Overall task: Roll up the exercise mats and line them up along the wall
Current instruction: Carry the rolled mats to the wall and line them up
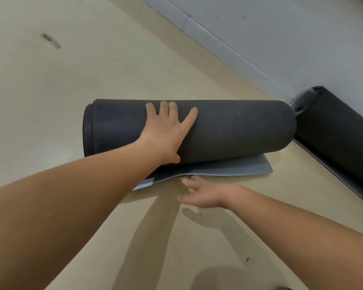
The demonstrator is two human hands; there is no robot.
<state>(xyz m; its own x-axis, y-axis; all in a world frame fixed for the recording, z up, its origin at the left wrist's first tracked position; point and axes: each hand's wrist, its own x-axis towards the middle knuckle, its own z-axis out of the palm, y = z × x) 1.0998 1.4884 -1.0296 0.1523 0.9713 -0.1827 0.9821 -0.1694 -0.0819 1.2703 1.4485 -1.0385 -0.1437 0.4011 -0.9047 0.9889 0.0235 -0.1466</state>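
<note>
Smooth beige floor [61, 84], matte dark mat roll [239, 130], left hand [166, 130] flat atop

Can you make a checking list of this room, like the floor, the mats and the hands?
Surface: smooth beige floor, with dark scuff marks.
Job's things: dark grey rolled foam mat, end flap lying flat; second dark rolled mat by the pale grey wall.
Clutter: nothing seen.
Grippers: left hand pressed flat on the roll; right hand at the flap's edge, fingers loose.
Cables: nothing seen.
Surroundings: that wall has a skirting strip.
</note>
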